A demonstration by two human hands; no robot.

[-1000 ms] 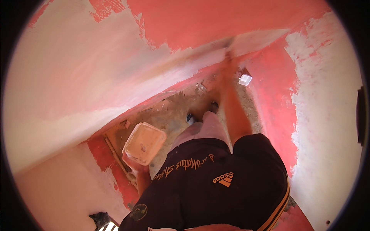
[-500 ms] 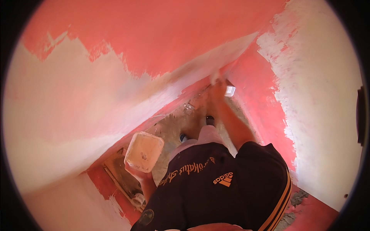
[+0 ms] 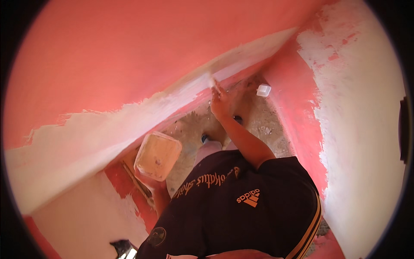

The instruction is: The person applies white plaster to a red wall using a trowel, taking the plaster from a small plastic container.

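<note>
My right hand (image 3: 219, 101) reaches forward with fingers closed around a pale, blurred tool (image 3: 211, 80), possibly a brush, close against the lower part of the pink-and-white wall (image 3: 129, 56). My left hand (image 3: 149, 181) grips a square, translucent plastic tub (image 3: 157, 155) at its near end, low on the left beside my dark shirt (image 3: 228, 220). The tub's inside looks pale peach with some darker residue. Most of the left fingers are hidden under it.
A small white container (image 3: 263, 90) lies on the dusty floor (image 3: 265, 127) in the far corner. A side wall (image 3: 297, 112), patchy pink and white, rises on my right. Long sticks (image 3: 133, 175) lie along the left wall base. Dark plastic (image 3: 121, 248) shows at lower left.
My right hand, blurred and farther right before, has moved left along the wall with its tool. The view has shifted slightly. My left hand still holds the tub in about the same place.
</note>
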